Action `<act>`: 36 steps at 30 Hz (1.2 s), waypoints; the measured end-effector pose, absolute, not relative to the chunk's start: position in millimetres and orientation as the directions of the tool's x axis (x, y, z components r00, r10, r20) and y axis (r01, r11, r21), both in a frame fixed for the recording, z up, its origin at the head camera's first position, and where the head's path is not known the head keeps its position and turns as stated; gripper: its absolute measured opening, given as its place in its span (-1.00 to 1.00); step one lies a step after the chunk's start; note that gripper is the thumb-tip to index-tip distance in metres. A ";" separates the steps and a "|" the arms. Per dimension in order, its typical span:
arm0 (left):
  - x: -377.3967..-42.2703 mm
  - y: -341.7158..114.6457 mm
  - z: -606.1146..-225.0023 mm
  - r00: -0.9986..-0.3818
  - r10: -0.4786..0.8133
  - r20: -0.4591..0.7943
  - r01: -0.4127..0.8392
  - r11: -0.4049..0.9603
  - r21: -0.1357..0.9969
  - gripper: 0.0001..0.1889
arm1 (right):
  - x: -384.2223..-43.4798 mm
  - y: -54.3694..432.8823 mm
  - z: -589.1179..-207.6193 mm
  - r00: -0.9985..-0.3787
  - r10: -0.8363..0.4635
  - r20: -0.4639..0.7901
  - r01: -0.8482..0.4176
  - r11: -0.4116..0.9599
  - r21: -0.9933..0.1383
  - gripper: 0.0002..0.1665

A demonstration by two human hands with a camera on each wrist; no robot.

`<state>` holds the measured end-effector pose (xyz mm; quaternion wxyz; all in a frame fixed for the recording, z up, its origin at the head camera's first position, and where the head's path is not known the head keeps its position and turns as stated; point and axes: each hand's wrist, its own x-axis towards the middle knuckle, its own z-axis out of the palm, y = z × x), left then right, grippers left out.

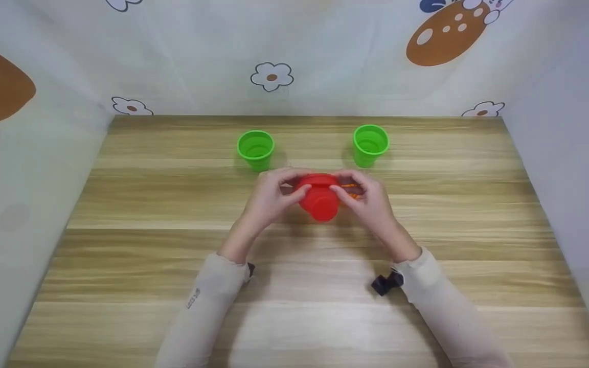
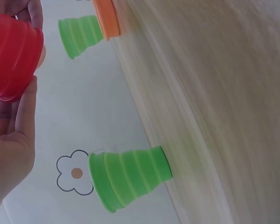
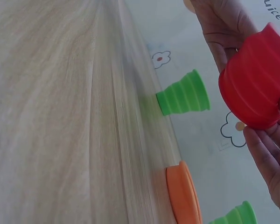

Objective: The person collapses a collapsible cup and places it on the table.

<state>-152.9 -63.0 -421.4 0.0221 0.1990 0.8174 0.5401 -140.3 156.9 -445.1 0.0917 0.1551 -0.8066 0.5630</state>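
A red ribbed cup, apparently a collapsible one, is held off the table between both hands, its base turned toward me. My left hand grips its left side, thumb on the wall and fingers behind the rim. On the opposite side my right hand grips it likewise. The right wrist view shows the red cup tilted, its ribbed wall extended. Beyond the hands stand two upright green ribbed cups, one left and one right. Mostly hidden behind my right hand is a low, flattened orange piece.
The wooden table meets patterned fabric walls at its back and sides. Small black devices sit at both wrists; the right one sticks out inward over the table.
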 end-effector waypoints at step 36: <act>-150.2 -60.6 -417.6 -0.864 0.451 0.223 0.451 0.497 0.741 -0.66 | -140.8 159.3 -448.3 -0.888 -0.220 0.403 -0.458 0.381 -0.803 -0.71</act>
